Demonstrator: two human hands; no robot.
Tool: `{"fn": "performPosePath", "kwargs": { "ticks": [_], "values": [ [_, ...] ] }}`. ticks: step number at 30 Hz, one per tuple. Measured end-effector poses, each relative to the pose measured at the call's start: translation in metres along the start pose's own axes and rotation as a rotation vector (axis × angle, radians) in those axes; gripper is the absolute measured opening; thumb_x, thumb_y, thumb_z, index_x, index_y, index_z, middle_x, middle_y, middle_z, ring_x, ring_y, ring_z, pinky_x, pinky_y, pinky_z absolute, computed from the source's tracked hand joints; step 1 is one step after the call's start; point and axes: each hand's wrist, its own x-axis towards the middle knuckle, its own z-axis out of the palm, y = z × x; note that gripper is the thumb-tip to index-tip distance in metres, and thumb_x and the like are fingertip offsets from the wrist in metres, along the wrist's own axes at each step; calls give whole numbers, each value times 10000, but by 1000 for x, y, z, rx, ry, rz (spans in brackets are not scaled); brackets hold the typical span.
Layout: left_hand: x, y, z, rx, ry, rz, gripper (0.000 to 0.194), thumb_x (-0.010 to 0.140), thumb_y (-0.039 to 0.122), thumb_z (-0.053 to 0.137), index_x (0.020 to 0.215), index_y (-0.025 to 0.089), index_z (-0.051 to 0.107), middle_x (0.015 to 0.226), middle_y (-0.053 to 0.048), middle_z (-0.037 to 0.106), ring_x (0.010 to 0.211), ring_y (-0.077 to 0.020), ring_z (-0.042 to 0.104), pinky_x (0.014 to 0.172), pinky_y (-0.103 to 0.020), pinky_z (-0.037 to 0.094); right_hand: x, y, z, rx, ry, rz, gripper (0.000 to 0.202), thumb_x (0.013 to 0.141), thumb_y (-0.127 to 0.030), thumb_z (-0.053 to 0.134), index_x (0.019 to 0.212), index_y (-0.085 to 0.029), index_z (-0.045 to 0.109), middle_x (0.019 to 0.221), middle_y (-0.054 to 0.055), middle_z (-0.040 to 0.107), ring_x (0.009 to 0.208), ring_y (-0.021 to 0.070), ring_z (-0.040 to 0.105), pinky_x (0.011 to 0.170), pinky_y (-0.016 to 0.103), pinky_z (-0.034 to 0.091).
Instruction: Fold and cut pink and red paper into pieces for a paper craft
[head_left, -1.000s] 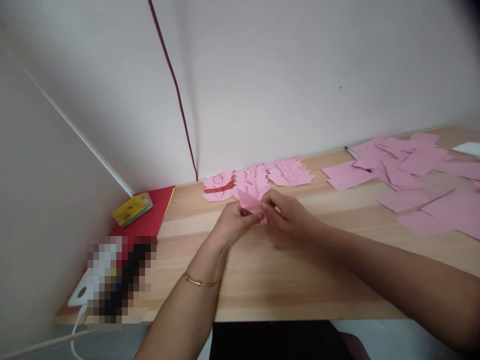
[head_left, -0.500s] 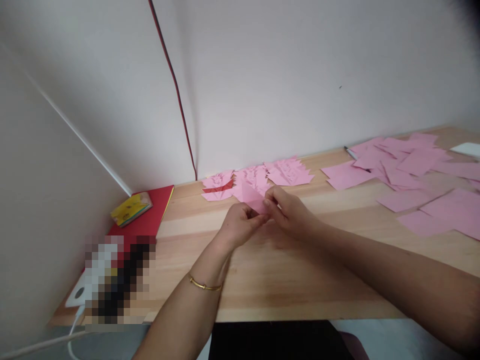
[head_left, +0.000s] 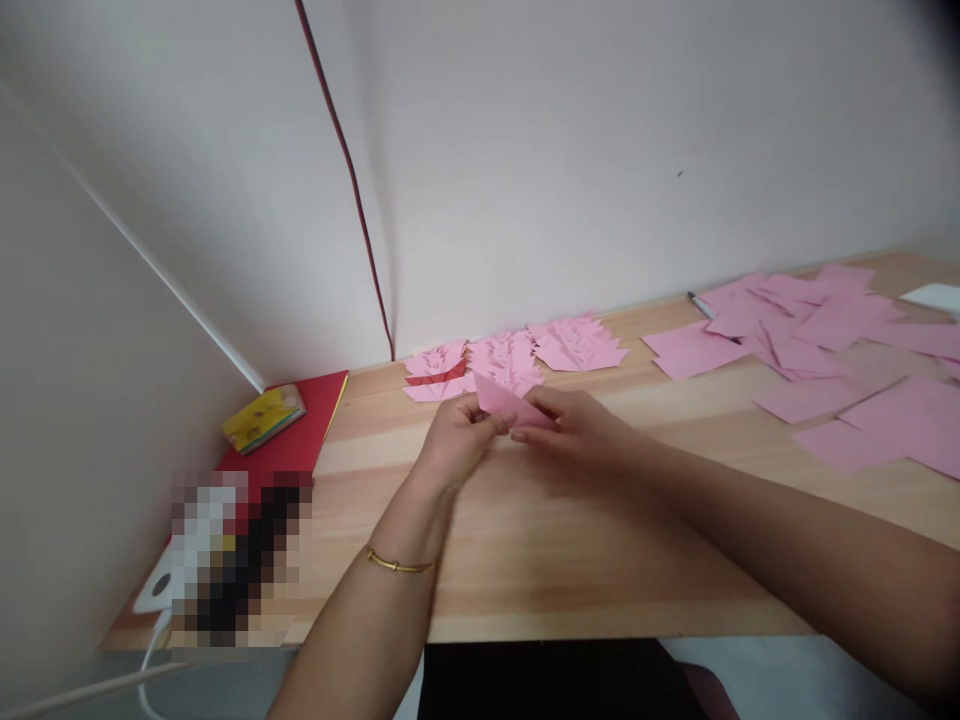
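A folded piece of pink paper (head_left: 510, 402) is held up between both hands over the wooden table (head_left: 570, 560). My left hand (head_left: 459, 436) pinches its left part between thumb and fingers. At the paper's right end, my right hand (head_left: 571, 428) grips it, fingers behind and thumb at the lower edge. Right behind the hands, rows of folded pink pieces (head_left: 577, 345) lie along the wall, with one red piece (head_left: 437, 374) among those on the left.
Loose pink sheets (head_left: 847, 320) spread over the right side, with a pen (head_left: 701, 305) near the wall. On the left lie a red folder (head_left: 330, 400), a yellow packet (head_left: 264, 418) and a white device with a cable (head_left: 154, 590). A dark cord (head_left: 352, 170) hangs down the wall.
The left hand has moved a little left and the right hand has shifted its grip along the paper. The held paper now lies lower, its point tilted to the upper left.
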Motion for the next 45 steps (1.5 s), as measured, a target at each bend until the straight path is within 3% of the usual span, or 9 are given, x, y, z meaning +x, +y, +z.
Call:
{"fn": "performPosePath", "kwargs": {
  "ticks": [3, 5, 13, 22, 27, 31, 36, 40, 45],
  "values": [
    [0, -1, -2, 28, -74, -42, 289, 653, 306, 764, 870, 119, 733, 783, -72, 702, 750, -177, 630, 730, -303, 471, 1, 2, -1, 11, -99, 99, 326, 801, -436, 521, 622, -189, 404, 594, -37, 401, 580, 106, 391, 529, 237, 280],
    [0, -1, -3, 9, -60, -53, 271, 644, 296, 773, 845, 119, 733, 771, -68, 704, 725, -166, 632, 719, -295, 476, 1, 3, -3, 25, -130, 110, 292, 790, -395, 521, 617, -187, 413, 579, -42, 389, 567, 99, 381, 521, 235, 268],
    [-3, 3, -10, -306, -158, -165, 256, 697, 304, 756, 751, 74, 658, 693, -81, 693, 660, -154, 660, 713, -294, 512, -2, -7, -19, 103, -263, -16, 219, 820, -368, 519, 723, -173, 515, 673, -2, 581, 623, 121, 506, 573, 238, 364],
    [-5, 10, -10, -357, -199, -265, 287, 708, 322, 747, 781, 62, 650, 707, -109, 699, 660, -161, 669, 709, -287, 512, -3, -14, -31, 186, -363, -36, 223, 830, -385, 515, 776, -172, 553, 716, 5, 591, 671, 135, 530, 629, 257, 397],
    [-1, 3, -7, -32, -13, -145, 290, 724, 387, 712, 756, 100, 686, 721, -70, 683, 661, -122, 615, 680, -249, 475, 0, -1, -23, 63, -245, 55, 307, 764, -422, 576, 625, -180, 450, 593, -49, 377, 554, 88, 344, 505, 235, 247],
    [2, -3, -2, 158, -5, -52, 313, 773, 425, 643, 782, 119, 711, 758, -69, 680, 696, -133, 607, 672, -248, 460, 2, 5, -13, 137, -196, 207, 249, 766, -402, 548, 671, -177, 499, 578, -52, 318, 530, 83, 297, 482, 237, 214],
    [1, -2, 1, 154, -25, -80, 280, 732, 373, 692, 858, 123, 719, 758, -74, 693, 690, -146, 627, 665, -257, 473, 3, 2, -7, 126, -111, 240, 198, 750, -357, 529, 677, -173, 529, 588, -40, 367, 537, 89, 317, 486, 238, 234],
    [-1, -2, 3, 156, 30, -121, 189, 666, 270, 744, 777, 120, 715, 674, -54, 678, 608, -127, 610, 588, -233, 452, 3, 1, -6, 89, -94, 199, 207, 746, -359, 519, 653, -174, 527, 592, -35, 407, 545, 97, 346, 497, 243, 259],
    [0, -4, 5, -88, 54, -178, 261, 612, 281, 788, 764, 92, 691, 683, -58, 682, 612, -127, 621, 629, -254, 484, 4, -2, -11, 33, -138, 193, 211, 767, -361, 503, 713, -168, 567, 609, -26, 454, 567, 110, 398, 506, 242, 286]
  ]
}}
